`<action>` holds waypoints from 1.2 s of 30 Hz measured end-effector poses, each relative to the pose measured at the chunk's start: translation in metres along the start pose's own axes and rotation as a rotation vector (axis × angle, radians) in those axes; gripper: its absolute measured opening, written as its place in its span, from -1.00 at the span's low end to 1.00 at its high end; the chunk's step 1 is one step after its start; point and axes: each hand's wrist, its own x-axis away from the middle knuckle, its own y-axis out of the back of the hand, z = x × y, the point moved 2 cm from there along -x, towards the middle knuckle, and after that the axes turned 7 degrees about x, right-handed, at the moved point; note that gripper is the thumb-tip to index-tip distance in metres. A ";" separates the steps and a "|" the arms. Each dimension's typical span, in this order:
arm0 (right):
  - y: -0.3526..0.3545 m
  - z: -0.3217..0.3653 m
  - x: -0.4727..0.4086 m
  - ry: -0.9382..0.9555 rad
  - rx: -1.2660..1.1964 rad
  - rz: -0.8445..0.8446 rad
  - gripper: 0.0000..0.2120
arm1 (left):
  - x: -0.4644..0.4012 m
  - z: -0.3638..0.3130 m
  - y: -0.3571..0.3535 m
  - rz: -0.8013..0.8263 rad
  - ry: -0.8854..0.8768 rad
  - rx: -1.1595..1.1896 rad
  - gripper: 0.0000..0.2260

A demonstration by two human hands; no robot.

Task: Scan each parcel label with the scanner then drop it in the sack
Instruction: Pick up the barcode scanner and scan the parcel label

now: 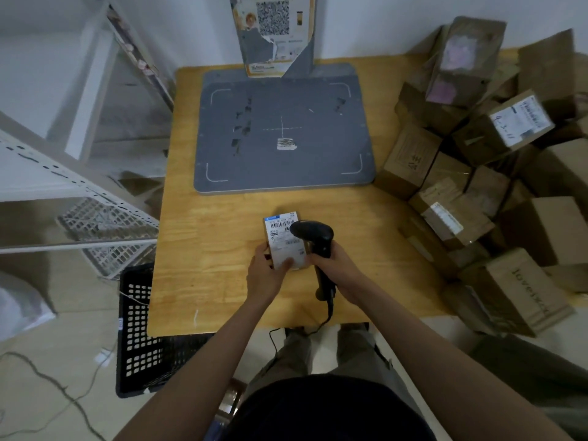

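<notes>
A small brown parcel (285, 241), its white barcoded label (284, 239) facing up, lies on the counter (206, 249) toward the near edge. The black corded scanner (313, 238) overlaps its right side, head over the label.

— How many hands?
— Two: left hand (266, 272), right hand (334, 268).
— Scanners?
— Just one black scanner (313, 238).
— Parcels in the hands?
— One small parcel (285, 241), with one white label (283, 237).
— And tables?
— One wooden table (216, 249), with one grey pad (283, 154) on top.
— Brown boxes on the right?
— A big pile of boxes (496, 173). Too jumbled to count well, but more than ten.
— Crates?
— One black crate (143, 329) and one white basket (105, 230).
— Shelves?
— One white shelf rack (63, 173).
</notes>
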 end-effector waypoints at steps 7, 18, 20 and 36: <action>0.038 -0.023 0.038 0.052 -0.173 -0.233 -0.75 | 0.019 -0.026 -0.014 0.089 -0.166 -0.013 -0.64; 0.111 -0.074 0.135 0.123 -0.248 -0.443 -0.52 | 0.098 -0.058 -0.089 0.245 -0.307 -0.113 -0.85; 0.121 -0.091 0.153 0.136 -0.269 -0.437 -0.54 | 0.118 -0.055 -0.100 0.239 -0.312 -0.118 -0.88; 0.171 -0.200 0.266 0.130 -0.223 -0.424 -0.66 | 0.261 -0.003 -0.168 0.253 -0.271 -0.200 -0.70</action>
